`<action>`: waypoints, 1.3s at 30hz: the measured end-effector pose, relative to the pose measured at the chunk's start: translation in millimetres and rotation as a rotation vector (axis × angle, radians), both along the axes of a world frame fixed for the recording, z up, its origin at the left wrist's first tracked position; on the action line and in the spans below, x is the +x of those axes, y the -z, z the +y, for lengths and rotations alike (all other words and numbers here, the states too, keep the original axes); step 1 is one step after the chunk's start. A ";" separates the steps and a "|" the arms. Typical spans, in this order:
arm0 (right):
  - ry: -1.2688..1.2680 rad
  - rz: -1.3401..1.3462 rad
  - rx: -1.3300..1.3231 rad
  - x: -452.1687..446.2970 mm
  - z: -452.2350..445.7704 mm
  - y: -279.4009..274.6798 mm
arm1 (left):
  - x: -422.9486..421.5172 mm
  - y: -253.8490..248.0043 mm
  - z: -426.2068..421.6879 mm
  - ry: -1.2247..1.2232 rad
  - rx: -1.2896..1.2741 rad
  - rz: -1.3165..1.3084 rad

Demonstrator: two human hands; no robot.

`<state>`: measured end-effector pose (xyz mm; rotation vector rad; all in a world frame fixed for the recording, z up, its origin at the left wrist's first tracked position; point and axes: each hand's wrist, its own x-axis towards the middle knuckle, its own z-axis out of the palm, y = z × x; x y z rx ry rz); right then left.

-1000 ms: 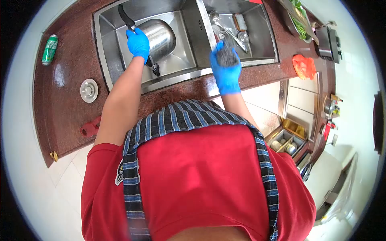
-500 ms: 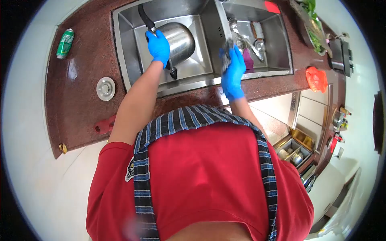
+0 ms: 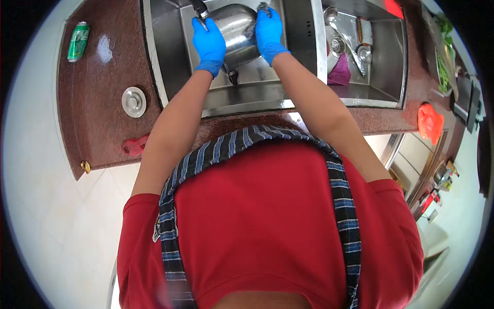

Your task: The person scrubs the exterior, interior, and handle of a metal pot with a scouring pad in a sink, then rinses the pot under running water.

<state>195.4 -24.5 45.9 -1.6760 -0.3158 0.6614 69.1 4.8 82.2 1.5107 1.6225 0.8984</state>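
Observation:
A shiny steel pot [image 3: 234,31] lies tipped on its side in the left sink basin, one black handle at the top and another lower down. My left hand [image 3: 209,45], in a blue glove, grips the pot at its rim near the upper handle. My right hand [image 3: 269,35], gloved in blue too, presses a dark steel wool scrubber [image 3: 264,9] to the pot's base end. Part of the scrubber is covered by my fingers.
The right basin [image 3: 381,87] contains a ladle [image 3: 350,46], a brush [image 3: 365,32] and a purple cloth [image 3: 339,71]. On the counter are a green can [image 3: 78,42], a metal drain strainer [image 3: 134,102], a red cloth [image 3: 135,146] and an orange-red bag [image 3: 430,123].
My right hand has moved left with the scrubber, from over the divider to the pot's base. My left hand keeps its grip on the pot. The view has shifted.

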 end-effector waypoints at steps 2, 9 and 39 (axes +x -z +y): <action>-0.006 0.244 0.043 16.2 9.6 12.4 | 1.7 -0.8 1.0 0.000 -0.016 -0.061; 0.116 0.311 0.055 -2.1 -11.9 -21.5 | 0.4 -1.3 0.6 0.021 0.003 -0.006; -0.887 -0.291 -0.198 46.5 97.9 26.4 | -1.8 5.4 6.8 0.066 0.107 0.031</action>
